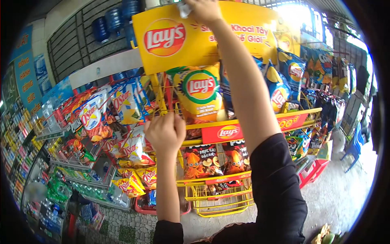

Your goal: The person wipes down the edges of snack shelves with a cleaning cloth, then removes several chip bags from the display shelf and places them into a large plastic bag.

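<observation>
My right hand [201, 11] is raised to the top edge of the yellow Lay's sign [243, 38], its fingers closed on a crumpled whitish cloth or tissue [184, 9]. Lower down, my left hand [165, 131] is curled closed at the left side of the yellow rack [160, 95], by its upright; what its fingers grip is hidden. A yellow and green Lay's bag [201, 91] stands on the top shelf between my arms. Blue Lay's bags [291, 72] are to the right of my right forearm.
O'Star bags [91, 116] hang at the left beside shelves of bottles [59, 189]. Squid-print bags [197, 162] fill the middle shelf, above a yellow wire basket [219, 199]. A red crate [313, 171] and a blue chair [355, 146] are at the right.
</observation>
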The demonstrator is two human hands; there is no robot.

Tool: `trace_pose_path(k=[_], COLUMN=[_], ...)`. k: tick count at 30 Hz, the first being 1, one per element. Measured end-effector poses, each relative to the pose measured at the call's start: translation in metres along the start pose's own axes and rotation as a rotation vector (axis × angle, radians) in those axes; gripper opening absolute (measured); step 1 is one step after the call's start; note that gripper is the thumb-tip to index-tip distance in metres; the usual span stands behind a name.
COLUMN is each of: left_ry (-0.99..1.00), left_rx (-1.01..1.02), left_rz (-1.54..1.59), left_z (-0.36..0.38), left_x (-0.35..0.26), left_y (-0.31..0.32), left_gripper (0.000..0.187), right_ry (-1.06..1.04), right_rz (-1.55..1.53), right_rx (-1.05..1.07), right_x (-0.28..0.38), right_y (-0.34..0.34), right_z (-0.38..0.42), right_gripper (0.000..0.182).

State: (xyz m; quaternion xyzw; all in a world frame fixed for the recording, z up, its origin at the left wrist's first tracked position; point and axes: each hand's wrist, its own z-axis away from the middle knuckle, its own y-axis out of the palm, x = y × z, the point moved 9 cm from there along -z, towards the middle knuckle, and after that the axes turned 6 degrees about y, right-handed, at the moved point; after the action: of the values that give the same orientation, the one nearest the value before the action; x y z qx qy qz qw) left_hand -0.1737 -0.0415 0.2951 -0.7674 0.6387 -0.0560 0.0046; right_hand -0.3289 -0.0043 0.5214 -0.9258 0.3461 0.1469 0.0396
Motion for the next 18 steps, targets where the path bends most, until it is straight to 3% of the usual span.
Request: trace_pose_path(k=[1,3,5,8,9,10,11,12,15,16,17,18], left_ry=[0.031,0.028,0.018,0.037,0.045,0.050,0.039,0.022,0.008,-0.001,0.003,0.009], left_rx=[-0.051,-0.055,-0.032,-0.060,-0.070,-0.081,-0.069,-0.045,-0.059,-0.051,-0.043,-0.036], left_rz=[0.011,0.001,-0.024,-0.034,-0.031,-0.031,-0.042,-0.060,-0.037,-0.034,-0.029,-0.023], left_z=[0.001,0.000,0.000,0.000,0.000,0.000,-0.001,-0.001,-0.001,-0.001,0.000,0.000], left_x=[-0.001,-0.004,-0.004,-0.005,-0.005,-0.006,-0.006,-0.007,-0.007,-0.006,-0.006,-0.006], left_y=[-0.001,-0.002,0.000,0.000,0.000,0.000,0.000,0.000,0.001,0.002,0.002,0.003], left_gripper=[0.019,0.020,0.020,0.021,0.021,0.020,0.020,0.020,0.022,0.023,0.024,0.025], right_ry=[0.091,0.170,0.305,0.500,0.657,0.577,0.541,0.503,0.676,0.670,0.715,0.575], right_rz=[0.060,0.208,0.221,0.426,0.351,0.479,0.480,0.477,0.347,0.412,0.252,0.216], right_rx=[0.053,-0.113,-0.065,-0.026,0.099,0.148,-0.020,-0.184,-0.120,0.063,-0.038,-0.046], right_x=[-0.028,-0.093,-0.154,-0.231,-0.276,-0.301,-0.325,-0.338,-0.325,-0.318,-0.296,-0.267], right_y=[-0.011,-0.025,-0.041,-0.076,-0.068,-0.066,-0.070,-0.075,-0.077,-0.063,-0.068,-0.061], right_z=[0.005,0.021,0.040,0.076,0.091,0.103,0.117,0.127,0.121,0.109,0.098,0.076], right_gripper=[0.045,0.053,0.060,0.046,0.040,0.046,0.047,0.049,0.047,0.045,0.040,0.043])
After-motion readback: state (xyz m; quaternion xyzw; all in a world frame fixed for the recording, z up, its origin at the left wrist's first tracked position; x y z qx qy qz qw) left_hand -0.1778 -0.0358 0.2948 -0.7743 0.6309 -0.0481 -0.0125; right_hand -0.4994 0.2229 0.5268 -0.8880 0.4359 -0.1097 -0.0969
